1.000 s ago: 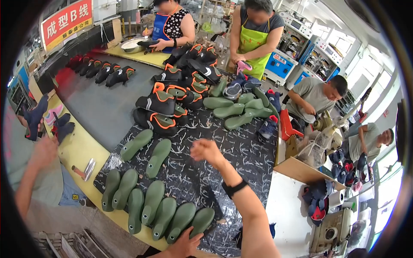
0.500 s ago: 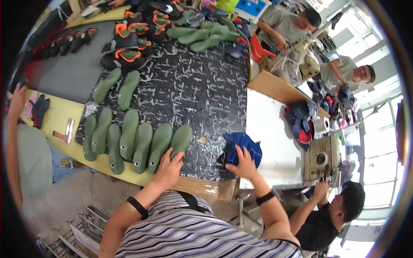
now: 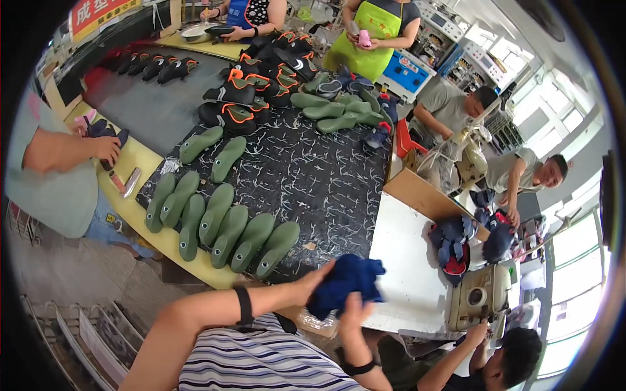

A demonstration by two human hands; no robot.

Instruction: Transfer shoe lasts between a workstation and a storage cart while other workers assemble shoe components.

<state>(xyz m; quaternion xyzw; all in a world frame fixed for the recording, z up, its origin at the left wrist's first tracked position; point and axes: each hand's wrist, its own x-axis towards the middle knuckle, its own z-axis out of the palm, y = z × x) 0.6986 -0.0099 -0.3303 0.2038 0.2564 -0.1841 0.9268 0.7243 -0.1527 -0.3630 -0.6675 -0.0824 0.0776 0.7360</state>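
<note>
A crumpled dark blue fabric piece (image 3: 349, 277), perhaps a shoe upper, is held up between my two hands at the table's near right edge. My left hand (image 3: 317, 284) grips its left side, with the fingers partly hidden behind the cloth. From below right, my right hand (image 3: 354, 315) closes on its lower edge. To the left of them, several green shoe lasts (image 3: 251, 242) lie side by side along the near edge of the black, thread-marked tabletop (image 3: 306, 189). Two more lasts (image 3: 228, 158) sit behind that row.
Black and orange shoes (image 3: 231, 107) and more green lasts (image 3: 339, 111) crowd the far side. A white table (image 3: 407, 260) adjoins on the right, with a sewing machine (image 3: 481, 296) and dark blue uppers (image 3: 453, 244). Co-workers surround the tables; a person's hand (image 3: 106, 148) is at left.
My left hand has left the nearest green last and moved right onto the blue fabric. The fabric has been lifted off the tabletop toward me, into both hands. The view has shifted.
</note>
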